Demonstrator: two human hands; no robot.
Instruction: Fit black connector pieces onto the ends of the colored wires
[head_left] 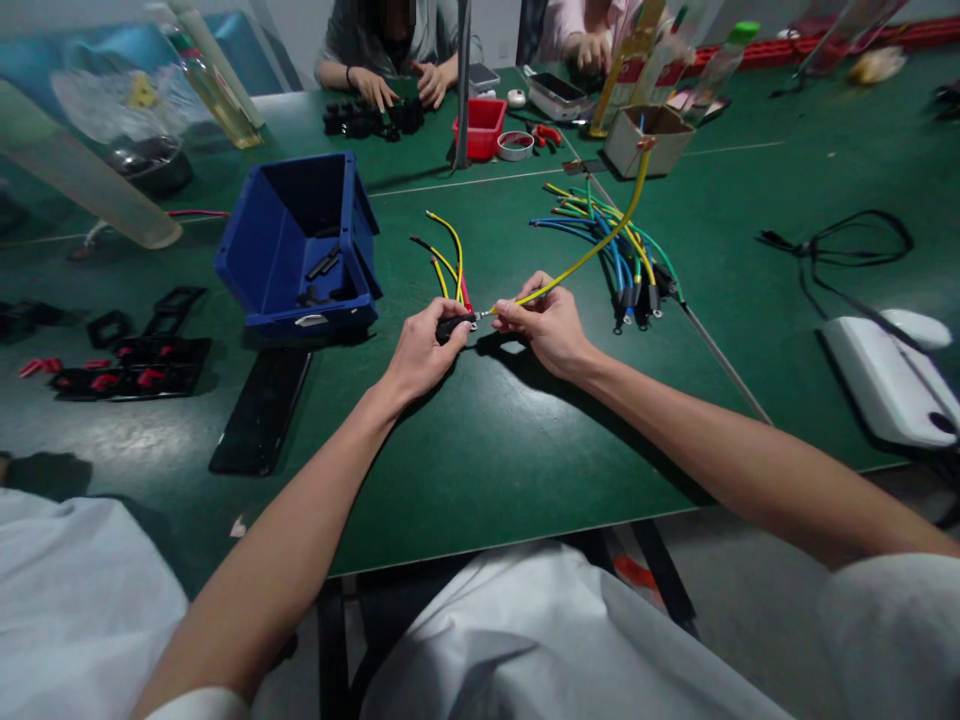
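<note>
At the centre of the frame, your left hand (418, 350) pinches a short, black, tube-like piece (454, 326), and your right hand (553, 328) pinches a long yellow insulated wire (592, 254) beside a small silver metal tip (484, 315). Keep both pinches near that tip and the parts in line, so nothing bends. Ideally, the wire's raised curve stays clear of the blue, green and yellow wire bundle (617, 260), right of centre.

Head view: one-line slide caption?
Left hand holding a black piece, right hand a yellow wire, between a blue bin and loose wires on a green table.
</note>
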